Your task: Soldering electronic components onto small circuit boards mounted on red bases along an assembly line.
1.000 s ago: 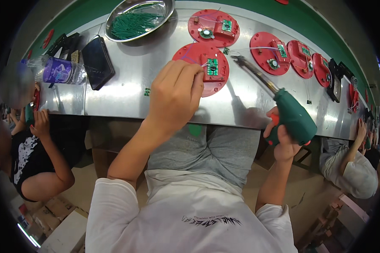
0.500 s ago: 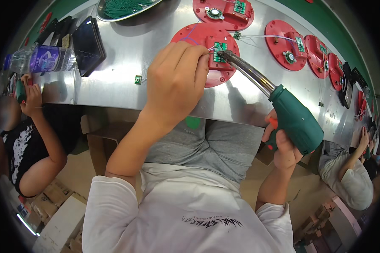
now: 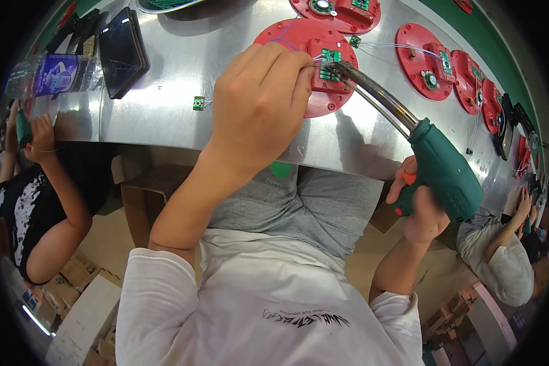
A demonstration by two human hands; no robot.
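Note:
My right hand (image 3: 424,210) is wrapped around the handle of a green soldering gun (image 3: 448,171), its fingers by the orange-red trigger. The gun's long metal barrel points up and left, and its tip meets a small green circuit board (image 3: 330,56) mounted on a round red plastic housing (image 3: 326,105). My left hand (image 3: 259,100) is closed in a pinch beside that board, holding thin wire at its left edge. The exact wire ends are hidden by the fingertips. A blue wire (image 3: 285,41) loops over the housing's far side.
More red housings (image 3: 418,61) with boards and speakers lie to the right and behind. A small green board (image 3: 199,103) trails wire under my left wrist. At left are a black tablet (image 3: 123,53) and a plastic bottle (image 3: 58,74). Co-workers sit on both sides.
The housings and gun appear further right and slightly higher, as the view has shifted. The gun's tip stays at the board and my left hand stays beside it.

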